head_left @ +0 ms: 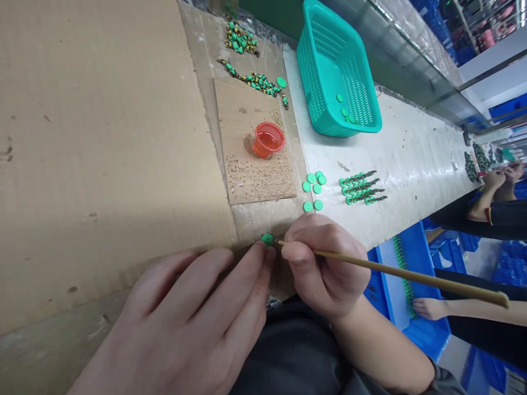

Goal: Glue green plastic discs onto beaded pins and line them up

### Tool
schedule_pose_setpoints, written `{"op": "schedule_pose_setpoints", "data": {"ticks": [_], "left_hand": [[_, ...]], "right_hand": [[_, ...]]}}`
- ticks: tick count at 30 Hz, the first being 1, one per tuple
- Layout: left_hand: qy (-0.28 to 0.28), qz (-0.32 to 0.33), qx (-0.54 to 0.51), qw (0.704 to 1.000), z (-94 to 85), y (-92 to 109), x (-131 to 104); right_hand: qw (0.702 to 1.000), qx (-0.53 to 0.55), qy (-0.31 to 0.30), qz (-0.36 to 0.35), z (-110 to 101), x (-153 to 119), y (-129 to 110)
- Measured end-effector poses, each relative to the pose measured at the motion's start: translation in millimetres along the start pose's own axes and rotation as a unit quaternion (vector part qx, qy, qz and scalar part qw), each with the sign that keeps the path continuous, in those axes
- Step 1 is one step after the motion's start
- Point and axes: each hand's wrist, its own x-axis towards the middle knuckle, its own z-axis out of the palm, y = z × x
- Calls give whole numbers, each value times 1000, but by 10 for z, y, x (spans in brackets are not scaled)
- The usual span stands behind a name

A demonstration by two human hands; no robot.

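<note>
Near the bench's front edge, my left hand (pixel 206 307) pinches a small round green disc (pixel 267 239) between thumb and fingertips. My right hand (pixel 325 263) grips a thin wooden stick (pixel 395 270) like a pen, its tip almost at the disc; whether it touches I cannot tell. Several loose green discs (pixel 317 188) lie just beyond my right hand. To their right, small dark-and-green pieces (pixel 362 187) stand in rows on green discs. A small red cup (pixel 269 140) of liquid sits on a speckled cardboard piece (pixel 259 184).
A teal basket (pixel 307 82) with a few green discs stands at the back. Piles of small green, black and yellow pieces (pixel 241 41) lie at the far left. Cardboard (pixel 102 137) covers the left side. Blue trays (pixel 428 323) and co-workers' hands (pixel 430 308) are at the right.
</note>
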Motion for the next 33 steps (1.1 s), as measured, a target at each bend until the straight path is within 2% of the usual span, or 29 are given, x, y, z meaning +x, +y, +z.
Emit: {"op": "schedule_pose_setpoints", "data": {"ticks": [7,11,14,17,21,24,26,30,33], "left_hand": [[-1,0,0,1000,-5,-1,30],[-9,-8,9,1000,-27,20,29],[-15,-9,20,1000,-18,29,16],[-17,-13,22,1000,9,23,15],[8,11,29,999,36,-7,92],[54,32,41,997,57,-32,195],[81,36,41,995,76,-41,247],[100,35,42,994,106,-49,263],[101,33,45,993,102,-59,243]], "right_hand": [[1000,7,9,2,15,-21,13],[998,36,55,22,4,-20,-2],[994,19,103,36,-53,128,-20],[991,-23,119,50,-105,425,19],[995,-28,86,34,-101,836,207],[997,-37,55,34,-62,1011,374],[998,-40,36,44,-33,1054,457],[997,-53,4,61,7,1055,540],[998,-48,5,34,19,1059,566]]}}
